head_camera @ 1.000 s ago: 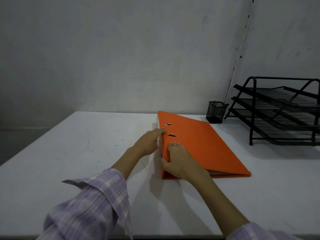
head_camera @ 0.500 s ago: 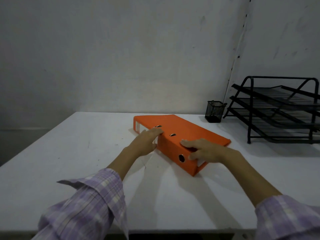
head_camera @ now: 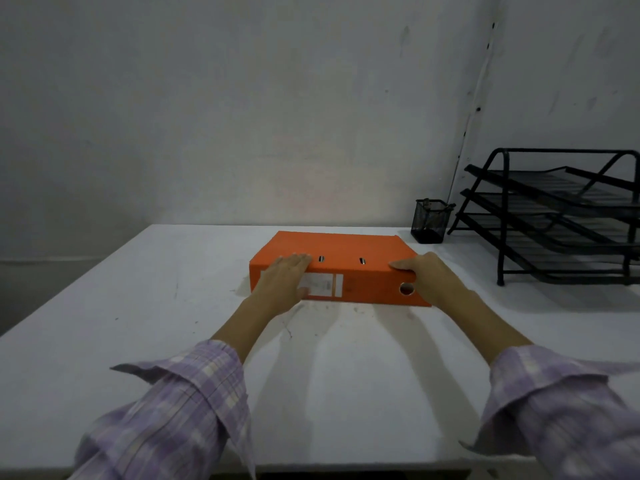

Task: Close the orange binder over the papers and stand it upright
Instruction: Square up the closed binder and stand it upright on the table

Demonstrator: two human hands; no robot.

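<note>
The orange binder lies flat and closed on the white table, its spine with a white label and a round finger hole turned toward me. No papers show. My left hand grips the spine's left end, fingers over the top cover and thumb on the label. At the spine's right end, my right hand holds the corner beside the finger hole, fingers resting on the cover.
A black mesh pen cup stands behind the binder at the right. A black three-tier wire letter tray fills the table's back right corner. A grey wall runs behind the table.
The binder has turned on the table from lengthwise to spine facing me. My right hand moved from the near end to the spine's right corner; my left hand stayed on the spine.
</note>
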